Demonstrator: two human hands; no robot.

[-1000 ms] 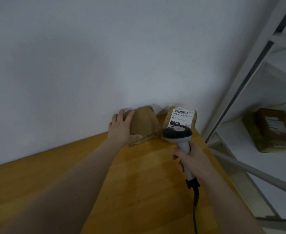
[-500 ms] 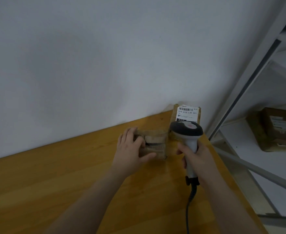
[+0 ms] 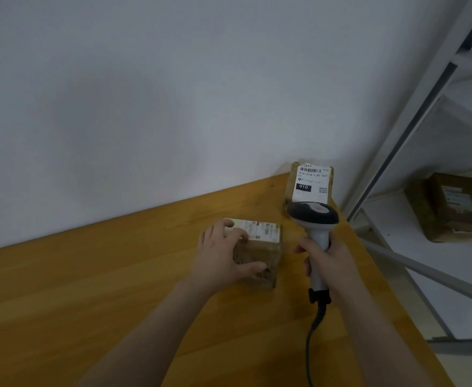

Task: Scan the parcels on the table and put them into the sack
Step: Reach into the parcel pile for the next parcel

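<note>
- One parcel had moved within the last second. The small parcel (image 3: 260, 255), which had sat against the wall beside the labelled parcel (image 3: 310, 185), had been dragged toward the person across the table (image 3: 103, 297). It had also been rolled over, so a white label (image 3: 265, 231) replaced the plain brown face on top.
- The left hand (image 3: 220, 258) had kept hold of it, with fingers curled over the far top edge and the thumb pressed along the near side. The label lay just beyond the fingertips.
- The right hand (image 3: 329, 261) stayed wrapped tight around the handle of the scanner (image 3: 313, 216). The scanner's dark head stood above the knuckles, to the right of the small parcel and seemingly not aimed at it. A cable (image 3: 313, 331) trailed from below the palm.
- With the barcode face up, the scan looked ready to happen. No sack was in view, and both parcels remained on the table.
- The small parcel was a squat brown cardboard box with blurred printing on its side and label text too small to read. Whether it rested fully on the wood could not be told.
- The labelled parcel stood upright against the wall, beyond the scanner head and well clear of the left fingers.
</note>
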